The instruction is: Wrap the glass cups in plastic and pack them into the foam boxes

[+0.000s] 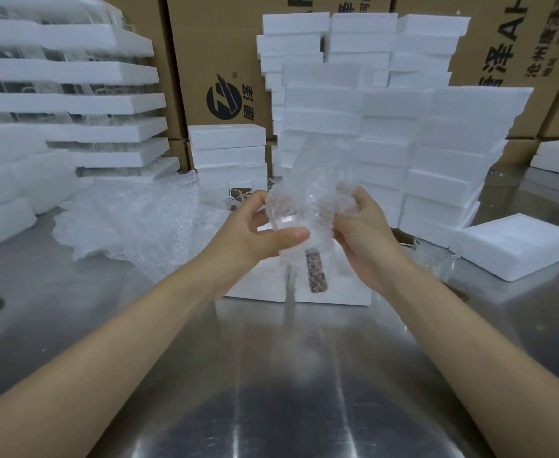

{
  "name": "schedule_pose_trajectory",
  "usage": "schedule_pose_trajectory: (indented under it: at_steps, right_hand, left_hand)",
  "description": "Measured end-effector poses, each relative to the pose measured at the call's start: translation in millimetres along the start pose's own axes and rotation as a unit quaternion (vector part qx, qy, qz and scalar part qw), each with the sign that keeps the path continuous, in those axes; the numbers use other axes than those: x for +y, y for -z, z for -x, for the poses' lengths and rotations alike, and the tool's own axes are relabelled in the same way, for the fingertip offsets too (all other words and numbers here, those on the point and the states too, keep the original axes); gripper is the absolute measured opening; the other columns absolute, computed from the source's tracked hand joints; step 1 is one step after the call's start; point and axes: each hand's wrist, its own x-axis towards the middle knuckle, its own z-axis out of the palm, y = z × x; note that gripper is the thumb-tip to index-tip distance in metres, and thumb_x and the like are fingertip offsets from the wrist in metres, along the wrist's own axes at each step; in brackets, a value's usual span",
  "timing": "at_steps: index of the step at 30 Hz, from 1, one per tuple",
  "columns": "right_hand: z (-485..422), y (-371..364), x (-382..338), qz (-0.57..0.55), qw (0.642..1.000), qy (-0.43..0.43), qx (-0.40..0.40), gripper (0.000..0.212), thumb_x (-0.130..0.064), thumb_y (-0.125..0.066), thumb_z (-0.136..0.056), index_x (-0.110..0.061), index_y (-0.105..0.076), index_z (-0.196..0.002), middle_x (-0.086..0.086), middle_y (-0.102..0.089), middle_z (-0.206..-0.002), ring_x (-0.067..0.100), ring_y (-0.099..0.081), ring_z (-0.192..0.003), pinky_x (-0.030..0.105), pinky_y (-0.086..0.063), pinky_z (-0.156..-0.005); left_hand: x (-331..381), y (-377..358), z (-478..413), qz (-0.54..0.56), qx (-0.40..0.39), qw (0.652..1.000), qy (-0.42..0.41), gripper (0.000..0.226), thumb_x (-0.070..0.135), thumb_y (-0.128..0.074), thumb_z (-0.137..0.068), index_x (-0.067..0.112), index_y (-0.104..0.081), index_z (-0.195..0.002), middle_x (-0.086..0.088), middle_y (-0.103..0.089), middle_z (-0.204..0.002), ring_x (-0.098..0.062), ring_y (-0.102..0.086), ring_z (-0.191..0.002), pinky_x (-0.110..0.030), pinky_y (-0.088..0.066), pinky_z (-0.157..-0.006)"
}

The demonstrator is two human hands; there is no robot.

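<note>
A clear glass cup (286, 219) sits inside a bubble-wrap sheet (318, 166) held above the steel table. My left hand (258, 233) grips the cup through the wrap, thumb across its front. My right hand (361, 233) holds the wrap's right side, fingers curled into the plastic. The sheet's upper part stands up loose above both hands. Below them lies an open foam box (334, 294) with a brown-speckled strip (318, 274) in its slot. A second foam piece (255, 285) lies beside it on the left.
A heap of bubble wrap (132, 226) lies to the left. Tall stacks of foam boxes (437, 153) rise behind and on the right, with more stacks (66, 104) at the left. A foam lid (516, 246) and loose glass cups (437, 256) sit on the right. Cardboard cartons (212, 61) line the back.
</note>
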Motion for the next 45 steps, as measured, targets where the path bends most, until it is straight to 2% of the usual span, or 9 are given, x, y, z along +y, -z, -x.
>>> schedule_pose_trajectory:
  at_steps: [4,9,14,18,26,30,36,41,45]
  right_hand:
    - [-0.3,-1.2,0.6,-0.011,0.992,-0.018,-0.125,0.043,-0.001,-0.067,-0.084,-0.009,-0.056,-0.124,0.012,-0.065,-0.120,0.027,-0.064,-0.107,0.041,-0.052,-0.091]
    - [0.9,-0.1,1.3,0.055,0.995,0.078,0.015,0.035,0.017,-0.057,-0.073,0.002,-0.064,-0.103,0.023,-0.068,-0.102,0.042,-0.063,-0.098,0.054,-0.053,-0.084]
    - [5.0,-4.6,-0.9,0.012,0.990,0.078,-0.113,0.014,-0.011,-0.056,-0.080,-0.013,-0.070,-0.082,0.005,-0.070,-0.093,0.020,-0.064,-0.095,0.035,-0.047,-0.092]
    - [5.4,-7.8,0.9,0.042,0.989,0.057,-0.133,0.043,-0.050,-0.044,-0.092,-0.020,-0.072,-0.105,0.000,-0.070,-0.112,0.016,-0.062,-0.111,0.037,-0.040,-0.105]
    - [3.5,-1.9,-1.3,-0.077,0.995,-0.005,-0.070,0.029,0.015,-0.052,-0.083,-0.005,-0.068,-0.096,0.015,-0.070,-0.103,0.028,-0.064,-0.096,0.026,-0.054,-0.082]
    - [7.9,-4.8,-7.5,-0.054,0.985,-0.016,-0.162,0.045,0.016,-0.048,-0.086,-0.002,-0.054,-0.127,0.021,-0.061,-0.124,0.034,-0.060,-0.115,0.042,-0.048,-0.099]
    - [17.7,-9.6,-4.3,-0.159,0.942,-0.126,-0.267,0.033,0.002,-0.035,-0.097,-0.011,-0.064,-0.107,0.009,-0.073,-0.102,0.022,-0.070,-0.094,0.038,-0.058,-0.076]
    - [18.9,-10.6,-3.3,-0.028,0.980,-0.054,-0.190,0.028,-0.004,-0.055,-0.079,-0.024,-0.076,-0.079,0.005,-0.074,-0.086,0.020,-0.069,-0.077,0.032,-0.056,-0.064]
    - [18.8,-19.8,-1.0,0.087,0.993,0.058,-0.054,0.025,-0.008,-0.059,-0.085,-0.025,-0.067,-0.101,0.007,-0.072,-0.088,0.026,-0.068,-0.078,0.037,-0.054,-0.065]
  left_hand:
    - [2.7,2.7,0.3,0.014,-0.048,0.999,0.008,0.061,0.033,-0.080,-0.066,0.026,-0.055,-0.121,0.000,-0.068,-0.119,-0.022,-0.065,-0.111,-0.047,-0.051,-0.095]
    - [0.2,2.9,-2.6,0.025,-0.004,1.000,0.008,0.054,0.024,-0.076,-0.071,0.019,-0.057,-0.121,0.002,-0.070,-0.112,-0.018,-0.068,-0.104,-0.040,-0.056,-0.090]
    - [-3.5,0.8,-2.6,-0.004,0.108,0.993,-0.051,0.051,0.028,-0.082,-0.068,0.025,-0.057,-0.112,0.012,-0.070,-0.105,-0.003,-0.069,-0.091,-0.015,-0.053,-0.069]
    - [-4.7,0.3,-1.9,-0.045,0.132,0.985,-0.102,0.048,0.016,-0.083,-0.072,0.028,-0.055,-0.109,0.019,-0.068,-0.104,-0.002,-0.068,-0.092,-0.011,-0.051,-0.069]
    - [-1.3,-2.9,2.0,-0.038,0.065,0.990,-0.122,0.057,0.015,-0.084,-0.068,0.027,-0.055,-0.115,0.015,-0.068,-0.109,-0.007,-0.068,-0.099,-0.017,-0.053,-0.075]
    - [-0.3,-6.7,5.0,-0.021,0.012,0.993,-0.116,0.063,0.015,-0.083,-0.068,0.026,-0.052,-0.122,0.014,-0.066,-0.113,-0.008,-0.065,-0.105,-0.017,-0.052,-0.078]
    - [6.3,-15.7,9.0,-0.027,-0.083,0.991,-0.104,0.053,0.032,-0.062,-0.085,0.031,-0.041,-0.133,0.019,-0.065,-0.115,-0.006,-0.064,-0.108,-0.021,-0.055,-0.073]
    - [-1.3,-21.6,8.9,-0.061,-0.061,0.990,-0.109,0.074,0.029,-0.063,-0.085,0.018,-0.025,-0.147,0.017,-0.061,-0.119,-0.005,-0.059,-0.115,-0.016,-0.049,-0.084]
    - [2.8,-15.0,6.6,-0.104,-0.044,0.986,-0.122,0.056,0.041,-0.064,-0.082,0.042,-0.038,-0.132,0.040,-0.052,-0.123,0.012,-0.046,-0.123,-0.009,-0.040,-0.094]
